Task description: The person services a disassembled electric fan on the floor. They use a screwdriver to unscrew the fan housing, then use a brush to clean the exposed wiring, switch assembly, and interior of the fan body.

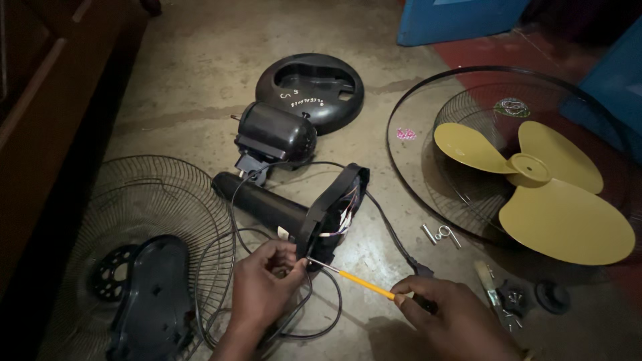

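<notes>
i see a bare concrete floor (200,73), dusty and dimly lit, with a dark wooden cabinet (40,100) along the left edge and blue panels (461,20) at the top right beside a red patch of floor.

my left hand (264,284) is clenched around something small at the edge of the black switch housing (334,207), which lies open on its side with coloured wires showing inside. my right hand (448,314) is grasping a yellow screwdriver (358,281), whose metal tip touches the housing just beside my left fingers. the housing sits at the end of a black tube (261,204) that runs up and left toward the black motor (275,137). a black cord (394,241) loops from the housing around both hands.

above the motor lies a round black base (314,83), turned over. at the left a wire fan guard (154,200) rests on the floor with a black plastic cover (150,294) lying on it, close to my left forearm. at the right a second guard (414,113) holds the yellow three-blade fan (535,180). between that guard and my right hand lie a small metal spring and pin (441,234), a small brush (487,281), black knobs (535,295) and a few screws. nothing blocks the screwdriver tip except the cord passing under it.
</notes>
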Tool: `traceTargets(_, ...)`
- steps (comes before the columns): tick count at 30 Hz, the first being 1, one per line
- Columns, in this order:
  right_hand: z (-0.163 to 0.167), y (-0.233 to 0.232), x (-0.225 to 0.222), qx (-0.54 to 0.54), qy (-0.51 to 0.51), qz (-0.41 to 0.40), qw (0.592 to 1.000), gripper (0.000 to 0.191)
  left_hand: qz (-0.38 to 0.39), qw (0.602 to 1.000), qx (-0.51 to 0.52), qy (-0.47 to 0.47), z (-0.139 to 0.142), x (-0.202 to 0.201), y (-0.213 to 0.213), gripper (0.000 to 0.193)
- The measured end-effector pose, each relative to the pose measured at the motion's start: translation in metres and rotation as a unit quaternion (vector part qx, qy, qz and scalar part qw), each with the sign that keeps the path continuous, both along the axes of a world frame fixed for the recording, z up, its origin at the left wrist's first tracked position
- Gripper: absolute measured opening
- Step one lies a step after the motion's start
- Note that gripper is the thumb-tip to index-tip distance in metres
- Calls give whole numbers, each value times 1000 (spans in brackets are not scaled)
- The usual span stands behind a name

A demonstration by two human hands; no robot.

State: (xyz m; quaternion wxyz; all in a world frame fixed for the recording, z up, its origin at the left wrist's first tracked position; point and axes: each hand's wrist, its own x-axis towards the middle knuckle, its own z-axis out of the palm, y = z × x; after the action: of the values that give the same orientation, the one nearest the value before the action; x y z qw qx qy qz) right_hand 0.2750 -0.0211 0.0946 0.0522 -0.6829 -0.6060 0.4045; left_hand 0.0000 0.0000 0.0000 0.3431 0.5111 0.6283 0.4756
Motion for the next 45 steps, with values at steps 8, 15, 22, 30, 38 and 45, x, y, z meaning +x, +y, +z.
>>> traceTargets(8,6,0,-1,0,-13,3,1000,27,-11,1000,19,-21,5,2,-1,25)
traceTargets(15,10,1,-3,6,-1,2,1000,26,1,1000,-6,-15,9,3,-1,27)
traceTargets(22,5,1,-1,-2,-10,7,1000,26,-8,1000,4,-22,10,3,-1,25)
traceTargets(30,-12,3,5,-51,9,-21,998,23,-5,999,-25,-24,9,2,-1,24)
traceTargets(38,-38,2,21,-70,135,-11,988,25,25,999,-17,-32,6,8,-1,19)
traceTargets(45,-35,7,22,-182,82,-37,979,35,-6,1000,20,9,25,12,-3,49)
